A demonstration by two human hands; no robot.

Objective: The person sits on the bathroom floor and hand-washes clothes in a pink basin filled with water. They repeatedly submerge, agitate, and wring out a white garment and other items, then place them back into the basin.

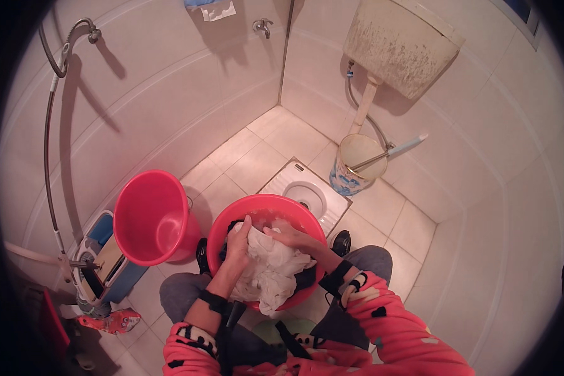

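A red plastic basin (pixel 307 216) stands on the floor between my knees. Heaped in it is wet-looking white cloth (pixel 272 266), with some dark fabric showing at the edges. My left hand (pixel 237 245) grips the white cloth on its left side, thumb uppermost. From the right, my right hand (pixel 288 238) reaches over the same cloth and holds its upper part, fingers pointing left. Both hands are close together above the basin. What lies under the cloth is hidden.
An upright red bucket (pixel 153 219) stands left of the basin, beside a blue-and-white mop bucket (pixel 122 282) and an orange-red packet (pixel 116 321). Beyond the basin is a squat toilet (pixel 307 194). A patterned bin (pixel 351 178) holding a brush stands right of it, below a cistern (pixel 401 47).
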